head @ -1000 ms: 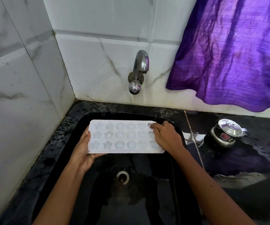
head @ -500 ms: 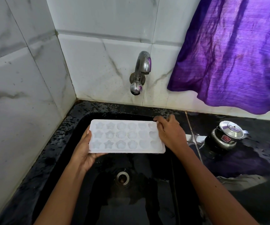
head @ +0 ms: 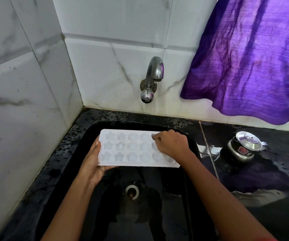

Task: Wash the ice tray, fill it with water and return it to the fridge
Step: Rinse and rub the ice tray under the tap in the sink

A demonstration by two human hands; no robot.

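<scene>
Filling the left and back of the view, a white tiled wall with grey veins meets in a corner above a black sink. A purple cloth hangs down from the upper right, and its lower edge ends above the table. That table is dark, glossy and wet, and it runs off to the right of the sink.

The ice tray is white, with three rows of cups facing up: star shapes at its left end, rounder ones further right. It is held roughly level over the far half of the sink, below and in front of the tap, not resting on anything but the hands.

The left hand grips the tray's left end, with the palm and fingers underneath and the thumb lying along the left edge. The right hand lies over the tray's right end with its fingers curled down, the fingertips touching the top row of cups; I cannot tell where its thumb sits.

A small metal pot with a red label and a tilted lid stands on the table to the right, well apart from the tray. The metal tap juts from the back wall above the sink. The round drain sits in the sink floor, nearer the person than the tray.
</scene>
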